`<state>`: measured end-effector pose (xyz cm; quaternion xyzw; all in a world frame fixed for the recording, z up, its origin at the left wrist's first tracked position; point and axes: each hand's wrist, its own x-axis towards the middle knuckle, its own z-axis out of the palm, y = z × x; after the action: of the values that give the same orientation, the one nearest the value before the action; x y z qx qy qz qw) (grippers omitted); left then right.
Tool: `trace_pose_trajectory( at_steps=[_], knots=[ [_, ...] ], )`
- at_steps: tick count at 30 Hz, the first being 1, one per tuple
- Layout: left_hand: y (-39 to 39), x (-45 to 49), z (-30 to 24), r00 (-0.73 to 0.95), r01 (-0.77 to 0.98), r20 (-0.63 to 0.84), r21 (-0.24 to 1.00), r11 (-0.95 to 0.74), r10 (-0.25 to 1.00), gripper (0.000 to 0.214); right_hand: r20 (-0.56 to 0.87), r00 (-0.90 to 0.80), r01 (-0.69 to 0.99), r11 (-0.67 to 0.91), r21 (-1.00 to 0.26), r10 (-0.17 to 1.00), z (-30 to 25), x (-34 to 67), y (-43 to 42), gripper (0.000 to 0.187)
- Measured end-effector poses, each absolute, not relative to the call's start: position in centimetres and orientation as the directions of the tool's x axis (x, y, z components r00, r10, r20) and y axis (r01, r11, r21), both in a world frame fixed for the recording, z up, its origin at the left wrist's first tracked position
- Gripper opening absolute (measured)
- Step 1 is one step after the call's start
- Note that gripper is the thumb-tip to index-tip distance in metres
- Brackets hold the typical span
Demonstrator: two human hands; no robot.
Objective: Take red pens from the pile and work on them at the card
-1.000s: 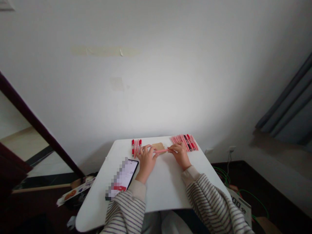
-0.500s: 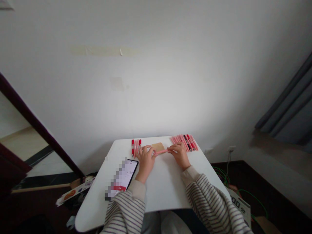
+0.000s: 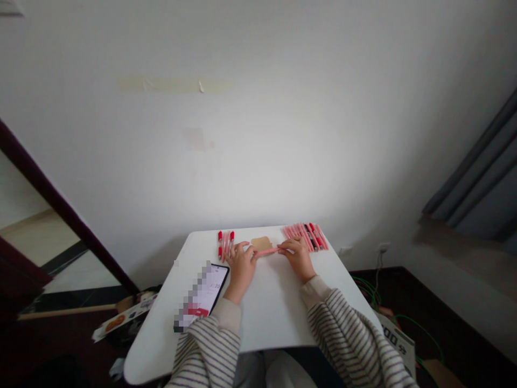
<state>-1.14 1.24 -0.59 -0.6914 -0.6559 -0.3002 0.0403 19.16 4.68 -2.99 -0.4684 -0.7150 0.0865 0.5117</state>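
A pink pen [image 3: 265,251] lies crosswise between my hands, low over the white table. My left hand [image 3: 241,267] pinches its left end, and my right hand [image 3: 298,257] is closed on the right end. Just behind the pen is a tan, card-like piece [image 3: 262,242]. A small group of pink and red pens [image 3: 225,246] lies to the left of my left hand. Beyond my right hand a row of several pink, red and black pens [image 3: 309,236] lies side by side, partly hidden by that hand.
A phone [image 3: 205,296] with a lit screen, partly pixelated, rests on the left of the white table [image 3: 274,318]. The wall rises directly behind the table. Green cables [image 3: 369,291] and a box [image 3: 398,342] are on the floor at right, and clutter [image 3: 129,318] at left.
Both hands and the pen stay almost in the same place. The pen looks slightly turned or shifted between the fingers; nothing has been let go.
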Motion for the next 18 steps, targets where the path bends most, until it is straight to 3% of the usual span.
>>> trace_pose_trajectory(
  at_steps=[11,18],
  knots=[
    [1.13,-0.67,0.25,-0.117,0.881,0.402,0.464,-0.092,0.908,0.038,0.688,-0.002,0.549,0.576,-0.606,0.726,-3.01,19.36,4.94,0.010],
    [1.33,-1.12,0.03,-0.163,0.903,0.457,0.425,-0.053,0.874,0.033,0.706,0.049,0.608,0.539,-0.582,0.707,-2.96,19.87,5.07,0.013]
  ],
)
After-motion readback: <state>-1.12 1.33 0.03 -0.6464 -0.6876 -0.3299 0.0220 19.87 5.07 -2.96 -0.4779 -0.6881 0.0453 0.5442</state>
